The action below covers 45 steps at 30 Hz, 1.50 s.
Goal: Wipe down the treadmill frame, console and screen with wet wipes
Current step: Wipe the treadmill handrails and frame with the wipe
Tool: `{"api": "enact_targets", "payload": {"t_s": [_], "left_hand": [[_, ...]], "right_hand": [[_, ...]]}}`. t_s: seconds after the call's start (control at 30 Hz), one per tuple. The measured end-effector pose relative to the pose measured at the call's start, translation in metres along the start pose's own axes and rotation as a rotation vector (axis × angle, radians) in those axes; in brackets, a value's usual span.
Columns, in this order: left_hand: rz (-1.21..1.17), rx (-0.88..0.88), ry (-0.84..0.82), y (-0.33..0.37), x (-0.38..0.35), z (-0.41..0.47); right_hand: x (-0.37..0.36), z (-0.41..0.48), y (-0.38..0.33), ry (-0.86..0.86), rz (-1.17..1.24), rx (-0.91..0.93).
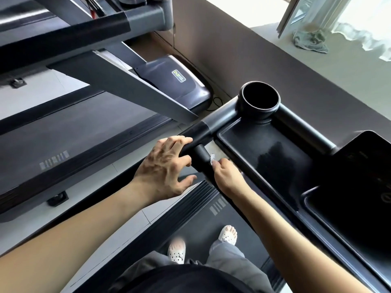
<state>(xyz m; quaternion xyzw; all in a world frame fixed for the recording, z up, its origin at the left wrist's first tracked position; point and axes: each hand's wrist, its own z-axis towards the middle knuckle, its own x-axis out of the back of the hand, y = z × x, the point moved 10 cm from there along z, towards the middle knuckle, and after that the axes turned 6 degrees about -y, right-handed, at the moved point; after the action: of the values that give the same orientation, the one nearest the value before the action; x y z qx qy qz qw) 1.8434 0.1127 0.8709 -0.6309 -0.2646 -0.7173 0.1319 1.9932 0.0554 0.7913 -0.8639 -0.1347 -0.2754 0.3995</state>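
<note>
Treadmill handlebar (197, 135) | left hand (164, 166) grips it | right hand (229, 176) fingers (219, 163) pinch wipe (212, 158)

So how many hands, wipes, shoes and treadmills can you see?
Hands: 2, left hand, right hand
Wipes: 1, wet wipe
Shoes: 2, left shoe, right shoe
Treadmills: 2, near treadmill, far treadmill
Total: 7

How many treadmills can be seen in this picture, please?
2. One treadmill is under the person's feet; the second treadmill stands alongside to its left. Others may lie outside the frame.
</note>
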Motion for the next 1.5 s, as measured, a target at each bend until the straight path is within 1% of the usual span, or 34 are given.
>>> {"api": "enact_targets", "payload": {"t_s": [0.07, 0.13, 0.17, 0.3, 0.4, 0.5, 0.63, 0.73, 0.83, 0.93, 0.97, 1.03, 1.1, 1.13, 1.17, 1.23, 1.27, 1.3, 1.37, 1.43, 1.47, 1.5], "left_hand": [[-0.001, -0.003, 0.006, 0.000, 0.000, 0.000], [-0.004, 0.000, 0.011, 0.000, 0.000, -0.001], [-0.008, 0.000, 0.017, 0.000, 0.000, -0.001], [-0.009, -0.010, 0.038, 0.001, 0.001, -0.001], [-0.007, -0.011, 0.053, 0.002, 0.002, -0.001], [-0.009, -0.005, 0.053, 0.002, 0.002, -0.001], [-0.013, 0.001, 0.068, 0.001, 0.004, -0.002], [-0.024, -0.005, 0.103, 0.000, 0.005, -0.002], [-0.032, -0.012, 0.128, 0.000, 0.005, -0.003], [-0.098, 0.042, 0.151, -0.004, 0.005, -0.002], [-0.152, 0.066, 0.179, -0.003, 0.007, -0.003], [-0.258, 0.118, 0.304, 0.004, 0.015, -0.011], [-0.388, 0.230, 0.405, 0.015, 0.017, -0.024], [-0.527, 0.320, 0.394, 0.019, 0.008, -0.029], [-0.744, 0.436, 0.333, 0.023, -0.007, -0.032], [-1.280, 0.687, 0.204, 0.037, -0.050, -0.035], [-1.503, 0.799, 0.189, 0.045, -0.068, -0.037], [-1.666, 0.896, 0.242, 0.054, -0.082, -0.043], [-1.783, 1.003, 0.392, 0.062, -0.094, -0.050], [-1.775, 1.069, 0.528, 0.070, -0.102, -0.059], [-1.729, 1.101, 0.577, 0.070, -0.107, -0.063], [-1.672, 1.147, 0.633, 0.068, -0.109, -0.068]], "right_hand": [[-0.002, 0.009, 0.000, -0.054, 0.112, -0.014], [0.002, 0.010, 0.005, -0.063, 0.200, -0.015], [0.007, 0.008, 0.008, -0.051, 0.180, -0.003], [0.027, -0.020, 0.031, 0.042, -0.052, 0.031], [0.032, -0.034, 0.046, 0.072, -0.106, 0.021], [0.023, -0.019, 0.029, 0.071, -0.068, -0.003], [0.009, 0.001, 0.008, 0.057, 0.071, -0.041], [0.020, -0.019, 0.017, 0.109, -0.038, -0.015], [0.039, -0.053, 0.035, 0.209, -0.160, 0.017], [0.056, -0.077, 0.026, 0.312, -0.256, 0.126], [0.062, -0.082, 0.016, 0.351, -0.252, 0.185], [0.069, -0.088, -0.008, 0.373, -0.136, 0.303], [0.064, -0.087, -0.027, 0.334, 0.025, 0.376], [0.058, -0.083, -0.030, 0.302, 0.095, 0.389], [0.052, -0.080, -0.032, 0.262, 0.149, 0.391], [0.040, -0.074, -0.030, 0.162, 0.230, 0.403], [0.037, -0.073, -0.027, 0.119, 0.237, 0.413], [0.034, -0.074, -0.026, 0.060, 0.206, 0.434], [0.034, -0.079, -0.022, -0.030, 0.226, 0.465], [0.039, -0.087, -0.018, -0.076, 0.240, 0.501], [0.046, -0.088, -0.014, -0.029, 0.188, 0.528], [0.055, -0.089, -0.012, 0.056, 0.096, 0.565]]}}
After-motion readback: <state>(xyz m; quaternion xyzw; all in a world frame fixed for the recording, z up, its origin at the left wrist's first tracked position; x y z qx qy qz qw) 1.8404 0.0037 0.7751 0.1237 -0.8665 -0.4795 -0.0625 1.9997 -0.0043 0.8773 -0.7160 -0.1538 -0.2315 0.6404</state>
